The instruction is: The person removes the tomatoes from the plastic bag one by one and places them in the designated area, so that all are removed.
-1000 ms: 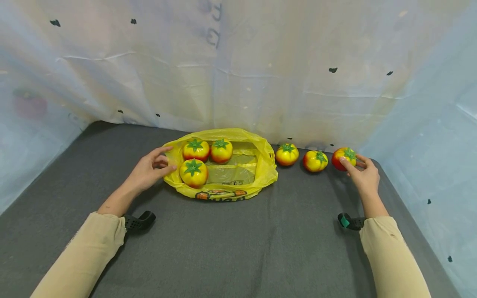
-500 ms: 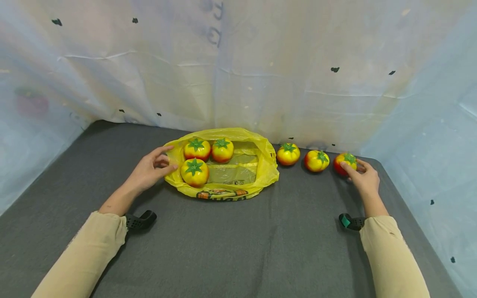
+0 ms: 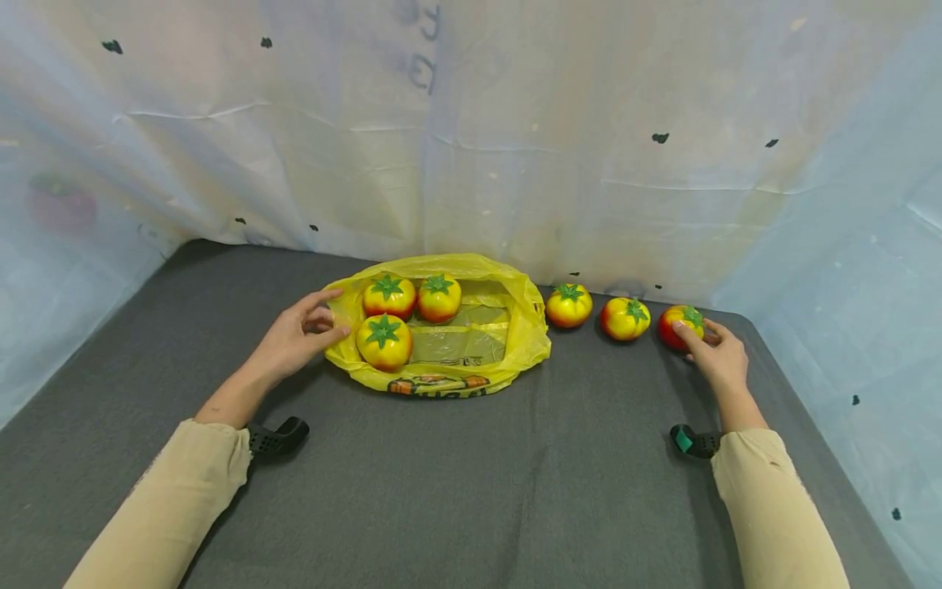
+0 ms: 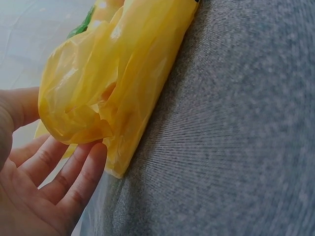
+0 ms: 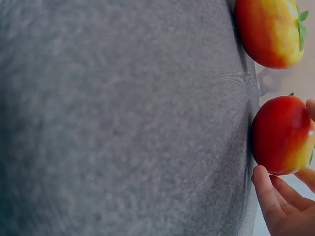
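Observation:
A yellow plastic bag (image 3: 526, 327) lies spread with its mouth up, and three red-and-yellow toy tomatoes, such as the front one (image 3: 384, 342), sit in its left half. My left hand (image 3: 298, 331) holds the bag's left rim; in the left wrist view, thumb and fingers (image 4: 81, 182) meet the folded plastic from two sides. At the right end of the row, my right hand (image 3: 717, 352) grips a redder toy tomato (image 3: 673, 327) between thumb and fingers. That tomato (image 5: 280, 135) is close against the dark cloth in the right wrist view.
Two more toy tomatoes, one beside the bag (image 3: 568, 306) and one farther right (image 3: 625, 318), stand along the back of the grey cloth-covered table (image 3: 427, 483). Pale plastic sheeting (image 3: 515, 139) hangs behind the table and at both sides.
My right hand has lowered the tomato slightly, down to the cloth, over the last second. The left hand and the bag have stayed in place.

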Demonstrator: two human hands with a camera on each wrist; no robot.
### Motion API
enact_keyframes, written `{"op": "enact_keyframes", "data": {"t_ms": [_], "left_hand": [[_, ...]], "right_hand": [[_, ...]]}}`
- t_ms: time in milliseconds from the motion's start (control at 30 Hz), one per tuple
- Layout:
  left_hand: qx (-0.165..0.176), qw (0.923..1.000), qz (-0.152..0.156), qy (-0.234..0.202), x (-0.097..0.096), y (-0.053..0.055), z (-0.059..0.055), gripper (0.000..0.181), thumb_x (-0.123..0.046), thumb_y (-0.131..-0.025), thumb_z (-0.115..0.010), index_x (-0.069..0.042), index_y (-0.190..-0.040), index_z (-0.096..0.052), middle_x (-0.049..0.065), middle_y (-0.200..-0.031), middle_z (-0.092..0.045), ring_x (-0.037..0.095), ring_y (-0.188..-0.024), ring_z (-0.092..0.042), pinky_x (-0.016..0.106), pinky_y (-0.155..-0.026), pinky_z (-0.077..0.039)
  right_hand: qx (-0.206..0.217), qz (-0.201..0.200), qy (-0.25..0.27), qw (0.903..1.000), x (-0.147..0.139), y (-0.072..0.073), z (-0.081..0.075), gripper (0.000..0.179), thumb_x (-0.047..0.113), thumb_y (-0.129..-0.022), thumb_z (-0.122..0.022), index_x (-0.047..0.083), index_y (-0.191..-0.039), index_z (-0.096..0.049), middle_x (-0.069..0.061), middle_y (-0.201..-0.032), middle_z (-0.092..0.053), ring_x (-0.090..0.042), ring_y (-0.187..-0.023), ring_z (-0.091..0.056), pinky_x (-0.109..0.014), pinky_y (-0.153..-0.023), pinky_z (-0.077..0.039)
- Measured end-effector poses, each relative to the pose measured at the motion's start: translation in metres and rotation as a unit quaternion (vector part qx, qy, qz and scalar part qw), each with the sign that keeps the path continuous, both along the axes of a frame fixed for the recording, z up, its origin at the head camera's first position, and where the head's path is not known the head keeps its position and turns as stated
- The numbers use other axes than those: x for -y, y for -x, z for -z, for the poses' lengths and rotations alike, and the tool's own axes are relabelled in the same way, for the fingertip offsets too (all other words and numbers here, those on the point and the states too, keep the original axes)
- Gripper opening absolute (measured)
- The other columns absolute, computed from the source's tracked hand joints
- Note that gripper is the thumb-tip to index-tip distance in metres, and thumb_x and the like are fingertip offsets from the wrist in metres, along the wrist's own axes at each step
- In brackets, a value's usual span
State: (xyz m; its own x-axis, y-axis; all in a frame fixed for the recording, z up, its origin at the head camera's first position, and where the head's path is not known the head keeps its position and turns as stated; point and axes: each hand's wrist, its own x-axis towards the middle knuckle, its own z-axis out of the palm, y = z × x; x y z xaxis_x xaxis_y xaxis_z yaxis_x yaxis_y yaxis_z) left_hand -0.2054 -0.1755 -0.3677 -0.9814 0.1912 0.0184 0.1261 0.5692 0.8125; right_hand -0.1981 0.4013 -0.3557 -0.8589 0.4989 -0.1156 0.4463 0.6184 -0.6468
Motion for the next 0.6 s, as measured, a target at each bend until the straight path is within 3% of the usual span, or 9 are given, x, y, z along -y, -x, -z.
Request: {"op": "enact_keyframes", "data": {"t_ms": [333, 500, 600], "left_hand": [[0.002, 1.0000, 0.003, -0.001, 0.000, 0.000, 0.000, 0.063, -0.028, -0.095, -0.061, -0.009, -0.148, -0.034, 0.015, -0.106, -0.064, 0.023, -0.095, -0.053, 0.034, -0.078, -0.040], [0.000, 1.0000, 0.004, -0.002, -0.001, 0.001, 0.001, 0.062, -0.028, -0.095, -0.061, -0.008, -0.148, -0.034, 0.015, -0.105, -0.064, 0.022, -0.094, -0.053, 0.034, -0.077, -0.040], [0.000, 1.0000, 0.006, -0.003, 0.000, 0.001, 0.001, 0.062, -0.027, -0.095, -0.061, -0.008, -0.148, -0.034, 0.015, -0.104, -0.065, 0.021, -0.091, -0.053, 0.034, -0.077, -0.040]], "right_hand": [[-0.008, 0.017, 0.014, 0.9997, -0.005, -0.001, 0.001, 0.094, 0.068, -0.084, -0.052, 0.010, -0.153, -0.024, -0.025, -0.147, -0.038, 0.001, -0.059, -0.055, -0.051, -0.101, -0.039], [-0.035, 0.024, -0.004, 0.9991, -0.037, 0.012, 0.030, 0.102, 0.079, -0.075, -0.051, 0.016, -0.153, -0.027, -0.017, -0.149, -0.040, 0.011, -0.058, -0.048, -0.046, -0.093, -0.046], [-0.052, 0.027, -0.017, 0.9981, -0.053, 0.020, 0.046, 0.103, 0.081, -0.071, -0.051, 0.022, -0.152, -0.030, -0.012, -0.150, -0.040, 0.009, -0.069, -0.053, -0.039, -0.088, -0.050]]}}
